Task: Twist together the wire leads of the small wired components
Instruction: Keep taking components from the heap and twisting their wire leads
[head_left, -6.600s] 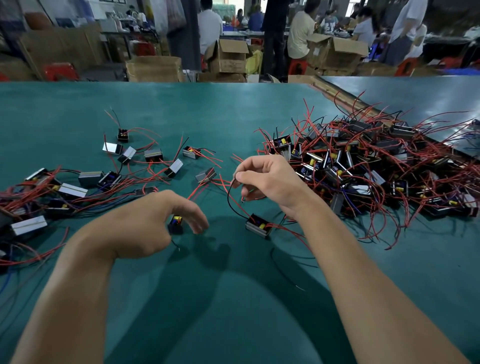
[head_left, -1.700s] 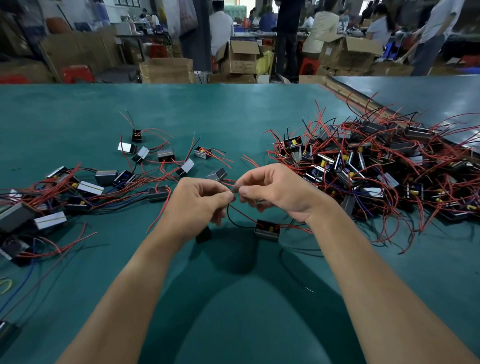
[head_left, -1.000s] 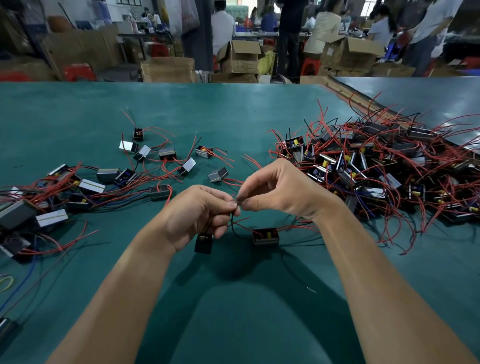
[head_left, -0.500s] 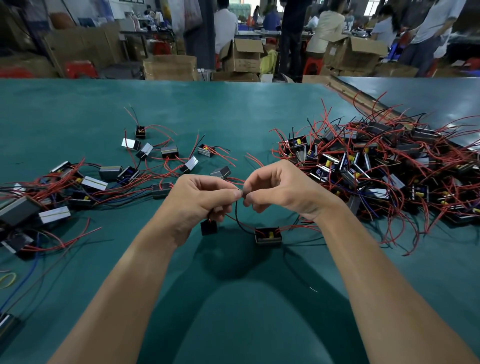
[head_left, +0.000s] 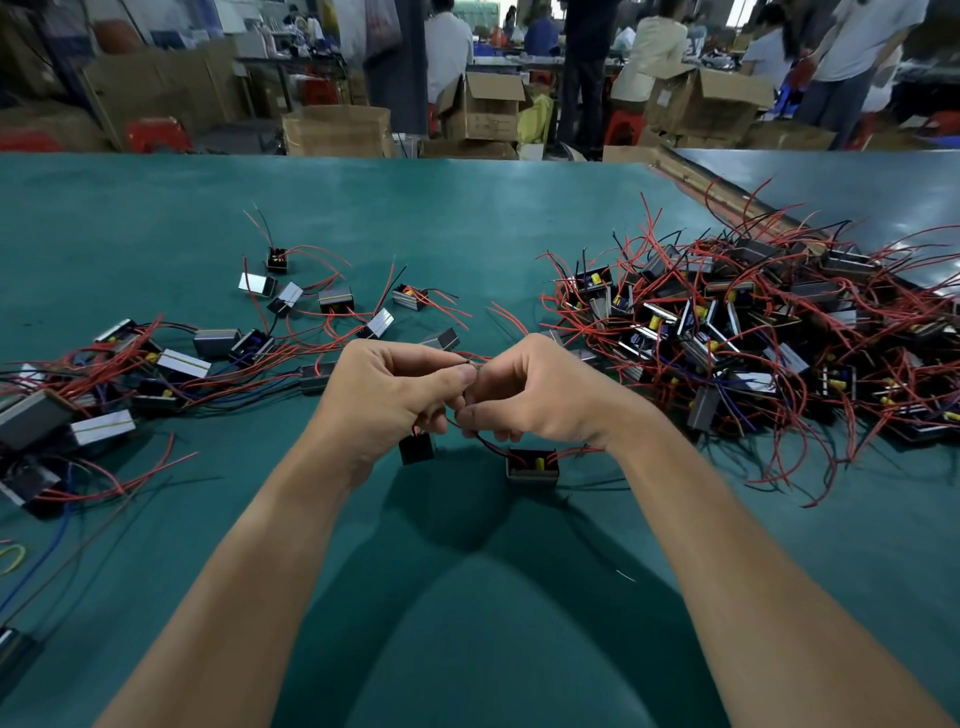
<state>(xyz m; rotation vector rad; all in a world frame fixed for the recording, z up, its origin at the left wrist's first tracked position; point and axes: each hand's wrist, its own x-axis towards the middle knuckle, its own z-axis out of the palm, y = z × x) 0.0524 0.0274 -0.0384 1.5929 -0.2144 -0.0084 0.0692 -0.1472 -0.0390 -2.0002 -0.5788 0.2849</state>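
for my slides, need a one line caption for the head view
Left hand and right hand pinch the wire leads of two small components together over a green table.

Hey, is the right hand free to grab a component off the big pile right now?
Probably not yet: the right hand and the left hand both pinch the wire leads between them. The pile lies uncovered to its right, so only that grip is in the way.

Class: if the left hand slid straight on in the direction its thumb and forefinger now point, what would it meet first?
The right hand: the left hand points rightward at it, and both pinch the wire leads with fingertips apparently touching, so almost no travel seems left.
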